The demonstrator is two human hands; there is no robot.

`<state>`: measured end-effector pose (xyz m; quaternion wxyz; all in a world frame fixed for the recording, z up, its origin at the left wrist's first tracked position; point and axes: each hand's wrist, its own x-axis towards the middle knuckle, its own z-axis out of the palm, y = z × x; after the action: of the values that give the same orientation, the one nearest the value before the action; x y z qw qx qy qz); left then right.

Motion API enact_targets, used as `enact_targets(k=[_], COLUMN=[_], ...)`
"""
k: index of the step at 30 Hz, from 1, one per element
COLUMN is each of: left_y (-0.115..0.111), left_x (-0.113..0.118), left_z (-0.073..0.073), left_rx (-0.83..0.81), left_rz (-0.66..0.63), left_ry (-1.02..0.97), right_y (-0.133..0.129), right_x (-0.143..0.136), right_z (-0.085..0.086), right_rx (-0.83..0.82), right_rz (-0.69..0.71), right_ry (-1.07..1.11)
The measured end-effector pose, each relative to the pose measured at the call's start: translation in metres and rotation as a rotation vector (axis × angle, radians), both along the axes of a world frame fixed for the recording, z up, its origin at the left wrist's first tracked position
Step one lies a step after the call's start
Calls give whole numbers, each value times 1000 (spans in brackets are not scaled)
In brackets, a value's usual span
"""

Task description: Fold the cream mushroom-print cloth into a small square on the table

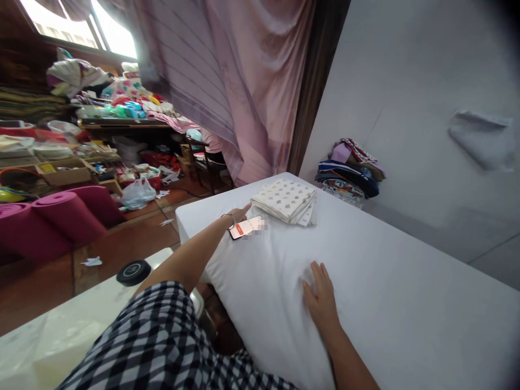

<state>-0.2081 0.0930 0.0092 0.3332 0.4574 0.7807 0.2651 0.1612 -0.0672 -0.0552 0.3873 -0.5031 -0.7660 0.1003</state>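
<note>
My left hand [239,214], with a bracelet at the wrist, reaches to the far left of the white-covered bed [390,287]. Its index finger stretches toward the near left corner of a folded patterned cloth [286,199]; whether it touches the cloth I cannot tell. Just below that hand lies a phone [244,227] with a lit screen, partly blurred out. My right hand [322,297] rests palm down with fingers apart, on or just over the edge of a white pillow-like piece [264,292], and holds nothing.
A white table [52,319] with a round black object [133,272] stands at my left. Rolled magenta mats [60,214] and cluttered boxes lie beyond it. Pink curtains [264,81] hang behind the bed; a clothes pile [349,170] sits by the wall.
</note>
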Motion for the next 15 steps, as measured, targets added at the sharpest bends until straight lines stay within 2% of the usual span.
enact_targets(k=[6,10,15], left_y=[0,8,27], left_x=[3,11,34], left_z=[6,22,44], left_rx=[7,110,251], left_rz=[35,40,-40], left_ry=[50,109,207], right_y=[-1,-2,-1], right_x=[0,1,1], right_z=[1,2,1], right_rx=[2,-16,9], right_rz=[6,13,13], right_ry=[-1,11,3])
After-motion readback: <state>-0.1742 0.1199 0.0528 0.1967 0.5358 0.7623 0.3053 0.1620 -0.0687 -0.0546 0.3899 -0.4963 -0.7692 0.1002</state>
